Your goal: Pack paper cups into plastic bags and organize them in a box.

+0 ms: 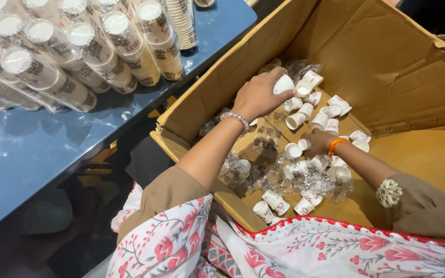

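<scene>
Both my hands reach into a large open cardboard box [387, 56]. My left hand [258, 95], with a beaded bracelet at the wrist, grips a small white paper cup [283, 84] above the box floor. My right hand [316, 141], with an orange band at the wrist, rests low in the box and pinches another small white cup [304, 144]. Several loose paper cups [318, 110] with red print lie scattered around both hands. Crumpled clear plastic wrap [305, 175] lies among them.
A blue table [37, 149] stands to the left, bearing several wrapped stacks of paper cups [73, 46] lying on their sides. A floral red and white cloth [284, 247] covers my lap at the bottom. The box's near wall [181, 149] sits between table and lap.
</scene>
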